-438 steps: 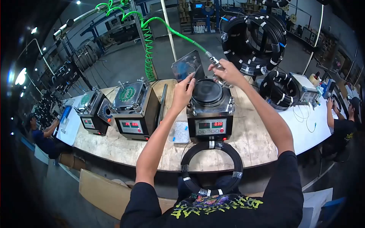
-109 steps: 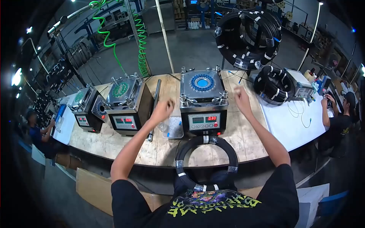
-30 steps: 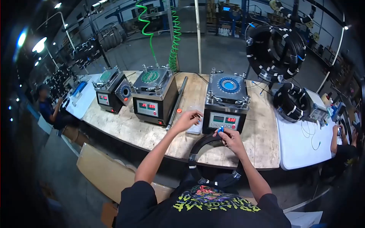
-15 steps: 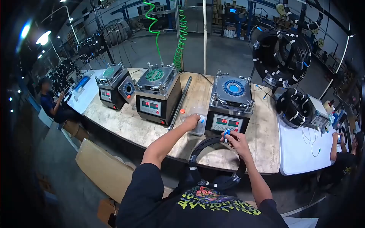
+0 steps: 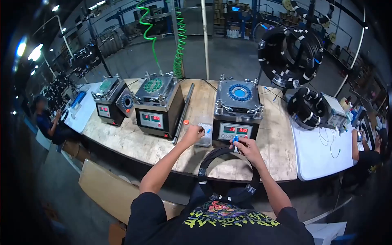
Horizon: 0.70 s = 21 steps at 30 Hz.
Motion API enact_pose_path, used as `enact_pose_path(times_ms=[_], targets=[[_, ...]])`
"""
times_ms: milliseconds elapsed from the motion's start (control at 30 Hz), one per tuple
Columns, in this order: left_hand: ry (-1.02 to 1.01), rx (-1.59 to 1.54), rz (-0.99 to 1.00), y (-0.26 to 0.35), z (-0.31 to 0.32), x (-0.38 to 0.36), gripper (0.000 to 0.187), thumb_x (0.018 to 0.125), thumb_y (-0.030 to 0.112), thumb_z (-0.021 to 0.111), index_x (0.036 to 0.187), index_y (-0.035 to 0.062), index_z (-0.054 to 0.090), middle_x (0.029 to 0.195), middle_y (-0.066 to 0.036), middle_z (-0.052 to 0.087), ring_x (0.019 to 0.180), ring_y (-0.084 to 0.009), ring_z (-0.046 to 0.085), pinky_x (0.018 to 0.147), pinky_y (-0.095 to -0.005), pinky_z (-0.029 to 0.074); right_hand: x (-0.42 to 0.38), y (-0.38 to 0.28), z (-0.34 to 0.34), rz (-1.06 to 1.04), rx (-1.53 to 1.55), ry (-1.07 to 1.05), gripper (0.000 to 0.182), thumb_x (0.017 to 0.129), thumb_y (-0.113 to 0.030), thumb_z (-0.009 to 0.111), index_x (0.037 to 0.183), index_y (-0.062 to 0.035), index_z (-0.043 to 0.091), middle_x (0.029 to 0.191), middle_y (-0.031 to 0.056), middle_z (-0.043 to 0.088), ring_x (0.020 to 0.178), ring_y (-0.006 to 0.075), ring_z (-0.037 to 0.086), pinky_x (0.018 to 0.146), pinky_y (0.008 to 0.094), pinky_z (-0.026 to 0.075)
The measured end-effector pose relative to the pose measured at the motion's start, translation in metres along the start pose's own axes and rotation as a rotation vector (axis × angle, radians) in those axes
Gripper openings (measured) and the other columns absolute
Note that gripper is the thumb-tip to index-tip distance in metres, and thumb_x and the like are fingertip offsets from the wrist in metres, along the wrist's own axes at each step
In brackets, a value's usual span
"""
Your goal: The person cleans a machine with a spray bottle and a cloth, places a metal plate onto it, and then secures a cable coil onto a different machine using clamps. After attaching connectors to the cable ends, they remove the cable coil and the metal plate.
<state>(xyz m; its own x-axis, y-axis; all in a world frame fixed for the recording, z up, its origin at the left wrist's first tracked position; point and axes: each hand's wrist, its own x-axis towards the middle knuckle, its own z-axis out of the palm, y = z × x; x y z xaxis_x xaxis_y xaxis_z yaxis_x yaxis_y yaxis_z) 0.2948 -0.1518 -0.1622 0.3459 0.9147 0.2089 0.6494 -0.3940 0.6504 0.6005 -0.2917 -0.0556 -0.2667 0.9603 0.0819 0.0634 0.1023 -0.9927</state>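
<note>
My right hand (image 5: 250, 150) is closed on a blue fiber connector (image 5: 235, 139) at the end of a black cable. That cable is wound into a coil (image 5: 203, 171) hanging between me and the table's front edge, with white and clear tape bands around it. My left hand (image 5: 193, 135) has its fingers pinched at the left edge of a clear plastic container (image 5: 206, 141); whatever they hold is too small to make out. Inside the container lies a small blue piece (image 5: 208, 131). Just behind my right hand stands a polishing machine (image 5: 237, 110) with a ring of blue connector slots on top.
Two similar machines, one in the middle (image 5: 157, 106) and one farther left (image 5: 109, 102), share the wooden table (image 5: 277, 151). A metal bar (image 5: 184, 112) and an orange cap (image 5: 186, 122) lie between. Cable coils (image 5: 290, 57) hang at right. A person (image 5: 365, 155) sits right, another (image 5: 48, 122) left.
My left hand has drawn back from over the container toward its left edge. My right hand still holds the connector. The view has shifted slightly, and the machine displays read differently.
</note>
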Motion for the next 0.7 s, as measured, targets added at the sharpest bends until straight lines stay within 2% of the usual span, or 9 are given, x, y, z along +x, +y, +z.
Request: enact_pose_path(times_ms=[67,100,200,233,333,433,533,633,700], targets=[[0.013,-0.302,-0.109,0.022,-0.009,-0.009,0.019,0.09,0.01,0.07,0.092,-0.0089,0.074,0.078,-0.017,0.074,0.067,-0.0227,0.074,0.064,-0.0334,0.058,-0.001,0.001,-0.001,-0.011,-0.034,0.004,0.026,0.103,-0.019,0.063,0.115,0.0011,0.074,0.089,-0.0016,0.074,0.067,0.0006,0.049,0.059,0.02,0.039],[0.052,-0.464,-0.072,0.027,-0.01,-0.011,0.018,0.092,0.009,0.069,0.092,-0.0083,0.074,0.073,-0.009,0.072,0.063,-0.013,0.071,0.059,-0.0275,0.055,-0.003,-0.003,-0.001,0.025,-0.016,-0.006,0.026,0.103,-0.019,0.063,0.115,0.0013,0.073,0.089,-0.0019,0.074,0.068,0.0002,0.05,0.06,0.0198,0.039],[0.159,-0.456,-0.104,0.049,-0.015,-0.019,0.017,0.093,0.008,0.068,0.093,-0.0081,0.074,0.071,-0.009,0.071,0.06,-0.0129,0.07,0.057,-0.0264,0.054,-0.002,0.003,0.002,-0.044,-0.015,0.013,0.026,0.103,-0.02,0.063,0.116,0.0002,0.074,0.091,0.0001,0.074,0.067,0.0025,0.047,0.06,0.0213,0.039],[0.145,-0.409,-0.134,0.05,-0.017,-0.02,0.018,0.093,0.009,0.069,0.094,-0.0081,0.074,0.071,-0.009,0.071,0.06,-0.0121,0.07,0.056,-0.0257,0.053,-0.003,-0.002,0.002,0.045,-0.005,0.013,0.026,0.103,-0.021,0.064,0.115,0.0001,0.074,0.091,-0.0001,0.074,0.067,0.0023,0.048,0.06,0.0213,0.039],[0.176,-0.355,-0.108,0.048,-0.017,-0.02,0.02,0.094,0.011,0.07,0.094,-0.0081,0.075,0.07,-0.008,0.071,0.058,-0.0115,0.069,0.055,-0.026,0.053,0.0,0.003,0.001,0.009,-0.029,0.014,0.027,0.103,-0.021,0.064,0.116,0.0002,0.074,0.091,-0.0002,0.074,0.068,0.002,0.049,0.06,0.0213,0.039],[0.155,-0.352,-0.114,0.057,-0.024,-0.018,0.023,0.097,0.013,0.068,0.097,-0.0099,0.074,0.075,-0.011,0.073,0.061,-0.0135,0.07,0.059,-0.0271,0.054,0.001,0.001,0.001,-0.011,-0.079,0.006,0.029,0.103,-0.021,0.063,0.115,0.0043,0.073,0.092,0.0019,0.074,0.09,0.0066,0.063,0.084,0.0248,0.05],[0.14,-0.736,-0.135,0.048,-0.015,-0.01,0.022,0.099,0.012,0.066,0.103,-0.0095,0.073,0.086,-0.013,0.075,0.069,-0.0159,0.072,0.064,-0.029,0.058,0.002,0.002,0.002,0.017,-0.058,0.005,0.03,0.103,-0.021,0.064,0.116,0.0041,0.073,0.092,0.0016,0.074,0.089,0.0065,0.063,0.083,0.0243,0.05],[0.115,-0.884,-0.183,0.061,-0.018,-0.013,0.019,0.101,0.01,0.065,0.107,-0.0079,0.07,0.095,-0.014,0.075,0.077,-0.0176,0.073,0.07,-0.0307,0.06,0.001,-0.001,0.001,0.05,-0.031,-0.003,0.031,0.104,-0.022,0.063,0.116,0.0045,0.072,0.093,0.0019,0.074,0.09,0.0078,0.064,0.085,0.0254,0.051],[0.093,-0.985,-0.179,0.075,-0.019,-0.016,0.018,0.101,0.009,0.066,0.108,-0.0066,0.07,0.096,-0.015,0.075,0.079,-0.0175,0.072,0.072,-0.0304,0.059,0.001,0.002,0.001,0.021,-0.03,-0.004,0.031,0.104,-0.022,0.063,0.117,0.0044,0.072,0.092,0.0017,0.074,0.089,0.0073,0.063,0.084,0.0249,0.05]])
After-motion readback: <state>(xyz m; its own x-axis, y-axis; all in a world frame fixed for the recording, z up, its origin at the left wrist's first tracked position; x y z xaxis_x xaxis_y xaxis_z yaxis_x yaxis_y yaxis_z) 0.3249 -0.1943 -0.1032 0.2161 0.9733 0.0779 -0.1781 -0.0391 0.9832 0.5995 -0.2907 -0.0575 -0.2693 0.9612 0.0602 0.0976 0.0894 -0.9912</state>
